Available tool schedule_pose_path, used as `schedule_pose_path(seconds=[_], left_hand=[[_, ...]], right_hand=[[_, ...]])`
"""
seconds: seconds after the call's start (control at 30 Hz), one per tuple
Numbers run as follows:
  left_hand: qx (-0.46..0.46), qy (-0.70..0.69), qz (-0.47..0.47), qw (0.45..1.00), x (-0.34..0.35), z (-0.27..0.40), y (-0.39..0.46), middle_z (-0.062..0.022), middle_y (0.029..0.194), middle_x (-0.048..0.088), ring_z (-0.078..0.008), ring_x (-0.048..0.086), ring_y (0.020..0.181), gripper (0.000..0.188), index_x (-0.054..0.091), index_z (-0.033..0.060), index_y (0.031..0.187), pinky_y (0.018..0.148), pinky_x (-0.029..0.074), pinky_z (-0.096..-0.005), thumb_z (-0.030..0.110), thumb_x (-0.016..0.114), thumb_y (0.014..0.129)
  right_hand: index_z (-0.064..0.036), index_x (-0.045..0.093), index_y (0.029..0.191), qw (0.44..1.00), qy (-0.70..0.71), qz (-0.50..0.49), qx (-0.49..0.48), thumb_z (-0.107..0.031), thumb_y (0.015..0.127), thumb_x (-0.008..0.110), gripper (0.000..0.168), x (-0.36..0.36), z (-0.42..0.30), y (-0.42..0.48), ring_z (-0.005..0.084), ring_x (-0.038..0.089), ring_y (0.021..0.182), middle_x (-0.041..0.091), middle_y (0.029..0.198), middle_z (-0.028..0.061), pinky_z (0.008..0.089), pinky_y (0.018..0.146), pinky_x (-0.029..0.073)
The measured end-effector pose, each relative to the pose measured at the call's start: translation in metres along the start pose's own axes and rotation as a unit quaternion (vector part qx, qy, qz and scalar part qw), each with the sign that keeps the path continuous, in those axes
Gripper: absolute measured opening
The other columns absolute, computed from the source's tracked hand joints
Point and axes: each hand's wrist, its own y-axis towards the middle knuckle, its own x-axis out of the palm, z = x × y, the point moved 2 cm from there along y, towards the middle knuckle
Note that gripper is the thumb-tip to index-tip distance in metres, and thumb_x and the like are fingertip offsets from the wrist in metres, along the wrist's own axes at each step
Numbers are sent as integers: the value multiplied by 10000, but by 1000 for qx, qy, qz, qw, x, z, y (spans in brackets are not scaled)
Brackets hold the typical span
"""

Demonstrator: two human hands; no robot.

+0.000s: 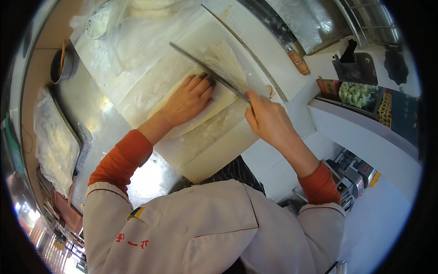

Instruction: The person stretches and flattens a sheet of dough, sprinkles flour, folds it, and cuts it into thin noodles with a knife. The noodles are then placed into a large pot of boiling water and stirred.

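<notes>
With fingers curled and knuckles near the blade, my left hand (191,97) presses down on a folded, pale dough sheet (186,128). My right hand (270,120) grips the handle of a long knife (208,70). Its blade lies diagonally across the dough, just beyond my left fingertips. On the blade's far side, thin cut noodles (227,63) fan out in a loose bundle. Flour dusts the pale cutting board (208,132) under the dough. The blade hides part of the cut edge, and my left fingertips are partly hidden too.
At upper left stands a bowl (97,22) of white powder beside clear plastic sheeting (118,41). A small metal pot (65,66) and a plastic-covered tray (56,140) sit on the left. A wooden-handled tool (297,61) lies at upper right, near packed greens (357,94).
</notes>
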Motion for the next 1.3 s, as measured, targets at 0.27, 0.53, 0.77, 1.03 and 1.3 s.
schedule_pose_path(seconds=[0.27,0.53,0.77,1.03,1.3], left_hand=[[-23,-7,-32,999,5,-1,-8,-154,1165,555,-306,517,1101,346,592,-27,1114,980,411,-410,175,656,840],[-8,-8,6,1000,1,1,-4,-151,1160,556,-306,517,1095,348,597,-19,1125,975,412,-416,170,653,838],[-12,1,-7,1000,6,-2,-10,-143,1145,557,-295,520,1093,326,599,-27,1098,974,410,-408,183,640,851],[-3,1,23,1000,2,2,-4,-147,1122,563,-306,519,1084,317,610,-27,1081,963,416,-412,172,659,839],[-24,4,-11,1000,7,0,-14,-143,1102,566,-294,519,1081,341,605,-36,1116,950,417,-398,187,632,859]], right_hand=[[18,500,1019,997,-2,-73,21,-104,902,531,172,-44,-24,-10,416,647,721,620,768,235,474,635,533],[20,498,1008,997,73,30,9,-101,896,521,166,0,1,9,435,641,744,621,752,243,486,660,529],[33,521,1121,995,-13,-99,30,-116,894,540,273,-41,-20,-15,442,641,741,623,749,243,486,657,531],[39,523,1129,995,65,77,-25,-96,884,549,281,2,5,17,425,644,669,609,718,230,500,589,530],[28,527,1062,992,-79,-93,11,-101,894,543,213,-23,-16,-15,406,648,688,628,764,231,473,598,532]])
